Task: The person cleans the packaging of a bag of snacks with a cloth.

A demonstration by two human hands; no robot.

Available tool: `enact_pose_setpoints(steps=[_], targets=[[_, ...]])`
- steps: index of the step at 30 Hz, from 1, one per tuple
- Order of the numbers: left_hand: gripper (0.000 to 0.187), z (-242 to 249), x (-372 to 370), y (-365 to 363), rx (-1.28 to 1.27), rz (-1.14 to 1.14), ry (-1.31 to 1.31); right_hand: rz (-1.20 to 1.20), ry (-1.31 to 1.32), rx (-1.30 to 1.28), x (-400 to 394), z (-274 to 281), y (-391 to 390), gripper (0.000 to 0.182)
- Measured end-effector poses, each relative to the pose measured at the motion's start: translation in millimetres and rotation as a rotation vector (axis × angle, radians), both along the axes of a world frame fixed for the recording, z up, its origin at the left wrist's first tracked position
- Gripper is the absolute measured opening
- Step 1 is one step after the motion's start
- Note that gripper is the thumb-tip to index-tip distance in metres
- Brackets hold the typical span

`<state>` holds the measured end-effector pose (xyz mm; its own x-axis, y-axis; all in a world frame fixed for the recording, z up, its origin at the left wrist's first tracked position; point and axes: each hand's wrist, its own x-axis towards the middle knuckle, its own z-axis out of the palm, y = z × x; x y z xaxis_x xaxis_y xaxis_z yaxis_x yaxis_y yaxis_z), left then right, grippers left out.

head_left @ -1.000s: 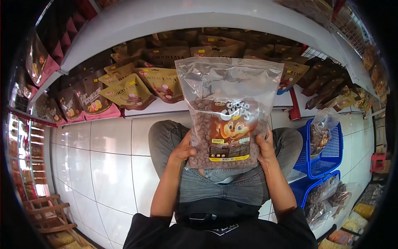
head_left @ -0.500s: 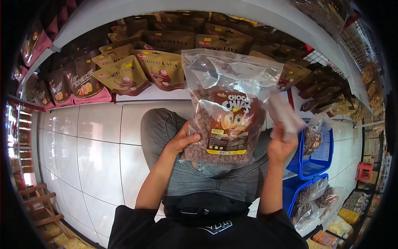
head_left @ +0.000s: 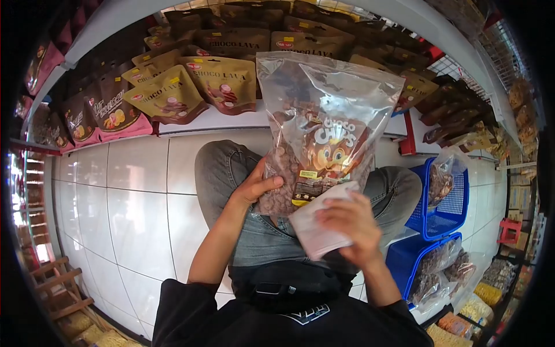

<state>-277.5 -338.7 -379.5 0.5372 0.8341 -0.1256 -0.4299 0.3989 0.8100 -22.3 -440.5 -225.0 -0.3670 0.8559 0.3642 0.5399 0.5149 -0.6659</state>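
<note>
A large clear bag of choco chips (head_left: 283, 150) stands upright over my lap, its brown label with a cartoon face turned toward me. My left hand (head_left: 257, 186) grips the bag's left edge, thumb on the front. Against the lower right of the bag, my right hand (head_left: 354, 225) holds a folded white cloth (head_left: 318, 222), which covers the bottom of the label. That hand is a little blurred, with its fingers laid over the cloth. The bag's upper part is loose, transparent plastic above the brown pieces.
Choco Lava pouches (head_left: 222, 84) fill the shelf (head_left: 202, 122) ahead, with pink and brown pouches (head_left: 118, 110) at its left. Two blue baskets (head_left: 425, 225) holding bagged goods stand to my right. A wooden rack (head_left: 58, 283) is at lower left, a red stool (head_left: 509, 230) at far right.
My right hand has brought the white cloth from beside the bag's right edge down and left onto its lower front. The bag has shifted slightly up and tilted; my left hand keeps its grip.
</note>
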Motion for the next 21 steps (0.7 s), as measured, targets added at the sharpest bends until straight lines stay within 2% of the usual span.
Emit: enact_pose_setpoints(steps=[1, 3, 4, 6, 7, 10, 12, 17, 20, 21], targets=[[0.107, 4, 0, 0, -0.016, -0.002, -0.008, -0.097, 0.195, 0.029, 0, -1, 7, 0.037], [0.106, 3, -1, -3, -0.017, -0.002, -0.011, -0.288, 0.257, 0.128, 0, 12, 30, 0.043], [0.106, -1, -1, -3, 0.0, 0.001, -0.007, -0.379, 0.123, 0.198, 0, 26, 47, 0.049], [0.106, -6, -3, -3, 0.021, 0.014, 0.007, -0.402, -0.184, 0.296, -6, 28, 81, 0.068], [0.106, -7, -3, -4, 0.021, 0.023, 0.014, -0.348, -0.277, 0.219, -7, 23, 87, 0.08], [0.106, -8, -1, -3, 0.025, 0.062, 0.025, -0.178, -0.469, 0.072, -24, 27, 81, 0.083], [0.107, -6, -2, -2, 0.005, 0.056, 0.025, -0.074, -0.466, 0.018, -27, 24, 64, 0.08], [0.106, -2, -1, -1, -0.049, 0.029, 0.016, 0.162, -0.451, 0.011, -14, -3, 16, 0.054], [0.105, 2, 0, 1, -0.044, 0.026, 0.022, 0.256, -0.286, -0.129, 0, -10, -1, 0.037], [0.105, 2, 0, 1, -0.037, 0.025, 0.029, 0.229, -0.195, -0.116, 5, -6, 0, 0.027]])
